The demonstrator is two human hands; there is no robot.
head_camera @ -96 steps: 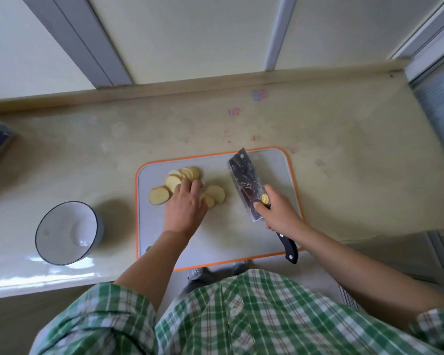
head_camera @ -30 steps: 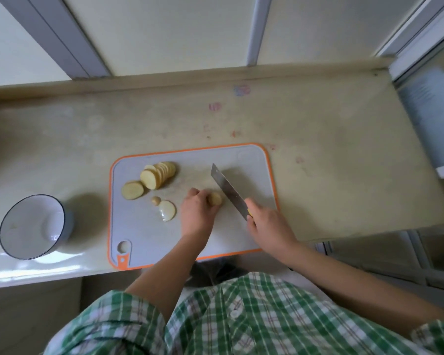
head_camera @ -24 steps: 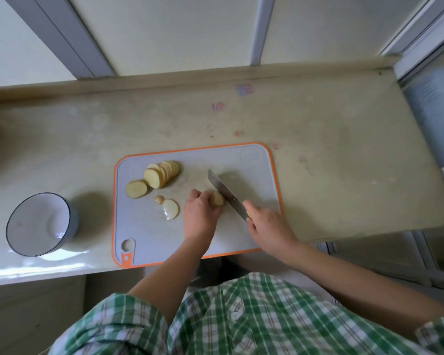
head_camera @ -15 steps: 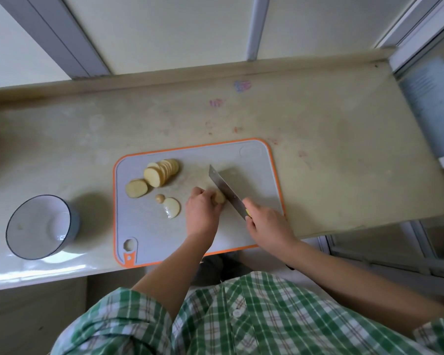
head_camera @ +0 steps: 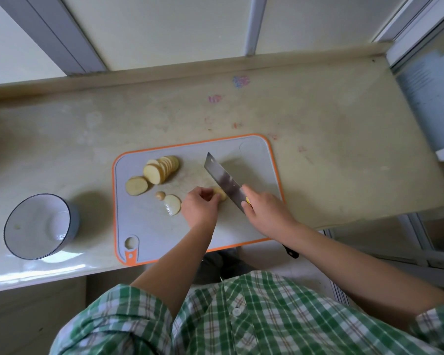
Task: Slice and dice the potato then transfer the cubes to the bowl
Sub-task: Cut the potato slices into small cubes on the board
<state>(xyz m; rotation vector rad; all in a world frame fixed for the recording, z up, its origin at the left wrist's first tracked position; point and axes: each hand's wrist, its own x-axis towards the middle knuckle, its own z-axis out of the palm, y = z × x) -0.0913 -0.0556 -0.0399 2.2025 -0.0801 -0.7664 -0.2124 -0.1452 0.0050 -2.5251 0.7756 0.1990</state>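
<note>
A grey cutting board (head_camera: 254, 160) with an orange rim lies in the middle of the counter. A fanned row of potato slices (head_camera: 162, 169) leans at its back left, with one slice (head_camera: 136, 185) flat beside it, a small end piece (head_camera: 160, 195) and another slice (head_camera: 172, 204) nearer me. My left hand (head_camera: 200, 207) pins a few stacked potato slices (head_camera: 220, 193) against the board. My right hand (head_camera: 265, 210) grips the cleaver (head_camera: 223, 181), whose blade rests right beside those slices. An empty white bowl (head_camera: 37, 225) stands left of the board.
The beige counter (head_camera: 331, 149) ends at a raised ledge at the back and a drop on the right. The board's near edge overhangs the counter front. A window frame rises behind.
Since three seconds ago my left hand has pulled a few slices from the pile to the board's middle, and the cleaver has turned edge-down against them. Over the last second the hands have barely moved.
</note>
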